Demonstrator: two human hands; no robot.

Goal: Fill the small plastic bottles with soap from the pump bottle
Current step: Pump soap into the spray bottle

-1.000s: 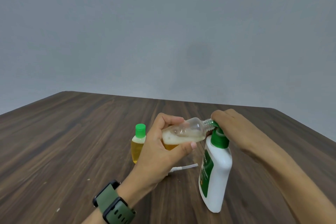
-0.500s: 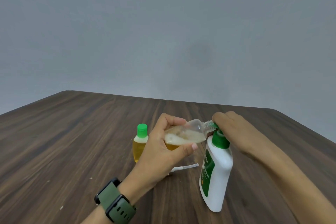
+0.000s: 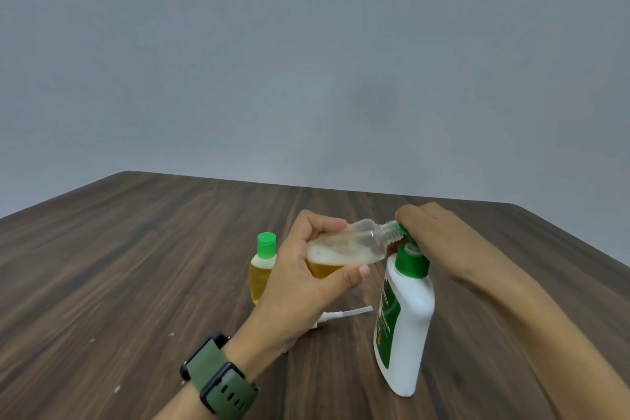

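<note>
My left hand (image 3: 300, 280) grips a small clear plastic bottle (image 3: 354, 244), tilted nearly flat, uncapped, its threaded neck against the green pump spout. Amber soap with white foam lies in its lower part. My right hand (image 3: 429, 232) rests on top of the green pump head of the white pump bottle (image 3: 405, 324), which stands on the table with a green label. The pump head is mostly hidden under my fingers. A second small bottle (image 3: 260, 269), full of amber soap and closed with a green cap, stands upright just left of my left hand.
The dark wooden table (image 3: 136, 266) reaches to a far edge before a plain grey wall. A thin white tube-like piece (image 3: 347, 313) lies on the table between my left hand and the pump bottle. A green-strapped watch (image 3: 218, 382) sits on my left wrist.
Hands and bottles keep the same pose, shifting only slightly in view. The green pump collar shows a little more below my right hand.
</note>
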